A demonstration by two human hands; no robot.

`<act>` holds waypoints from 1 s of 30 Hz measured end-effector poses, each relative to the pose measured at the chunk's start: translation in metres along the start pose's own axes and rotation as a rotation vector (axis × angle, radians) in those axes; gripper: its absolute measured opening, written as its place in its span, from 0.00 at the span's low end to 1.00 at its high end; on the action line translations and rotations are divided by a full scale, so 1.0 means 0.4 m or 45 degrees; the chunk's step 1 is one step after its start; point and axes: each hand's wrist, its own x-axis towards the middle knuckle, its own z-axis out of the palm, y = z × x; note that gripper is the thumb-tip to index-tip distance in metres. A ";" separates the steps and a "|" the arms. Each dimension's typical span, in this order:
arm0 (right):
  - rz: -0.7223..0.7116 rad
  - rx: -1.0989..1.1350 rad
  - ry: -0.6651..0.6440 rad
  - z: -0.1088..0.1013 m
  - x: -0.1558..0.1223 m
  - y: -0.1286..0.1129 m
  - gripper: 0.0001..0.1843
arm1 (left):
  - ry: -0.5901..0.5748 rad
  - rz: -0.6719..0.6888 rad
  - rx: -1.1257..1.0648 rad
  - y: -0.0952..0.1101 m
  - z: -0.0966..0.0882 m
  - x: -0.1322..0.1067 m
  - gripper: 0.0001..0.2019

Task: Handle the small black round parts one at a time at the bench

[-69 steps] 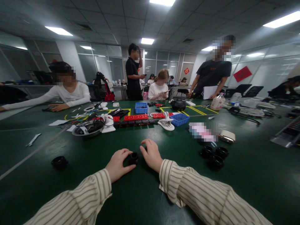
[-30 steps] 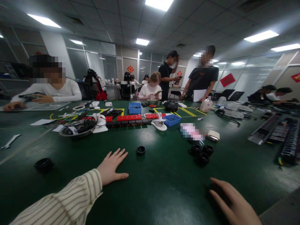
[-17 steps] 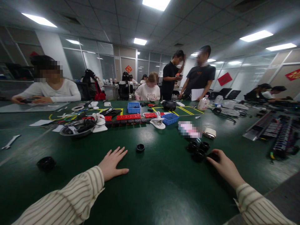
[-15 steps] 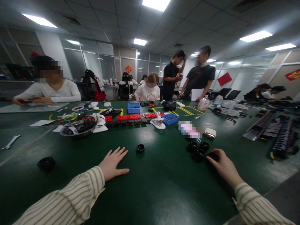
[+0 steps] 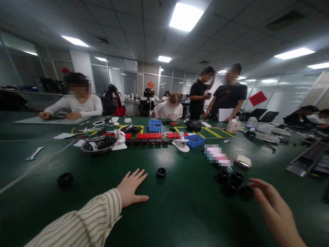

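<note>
My left hand (image 5: 132, 188) lies flat on the green table (image 5: 169, 219), palm down with fingers spread, holding nothing. Just beyond its fingertips to the right sits a small black ring-shaped cap (image 5: 161, 172). My right hand (image 5: 273, 206) is at the right, thumb and index finger apart, beside a black cap (image 5: 246, 193). No cap shows between those fingers; the fingertips are very close to its right side. Several more of these black caps (image 5: 231, 187) stand in a tight cluster with it. Far to the left rests another, larger-looking black cap (image 5: 65, 180).
Behind the cluster lie a blurred pink packet (image 5: 218, 155) and a white case (image 5: 243, 162). Across the middle are a metal bowl of cables (image 5: 97, 147), a red strip (image 5: 149, 136), a white clip stand (image 5: 181, 142) and blue baskets (image 5: 194, 140). A wrench (image 5: 35, 154) lies left. People sit and stand beyond.
My right hand has let go of a black cap beside the cluster and drawn away to the right, fingers parted. My left hand stays flat. The camera has turned slightly left and up.
</note>
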 end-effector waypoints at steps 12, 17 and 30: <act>-0.668 0.125 -0.640 0.369 0.009 -0.449 0.34 | -0.033 -0.027 0.012 0.013 -0.015 -0.004 0.43; -0.720 0.115 -0.633 0.451 -0.015 -0.439 0.34 | -0.030 -0.024 0.038 0.011 -0.011 -0.003 0.43; -0.626 0.056 -0.826 0.487 0.014 -0.419 0.19 | -0.095 -0.053 0.028 0.021 -0.028 -0.005 0.43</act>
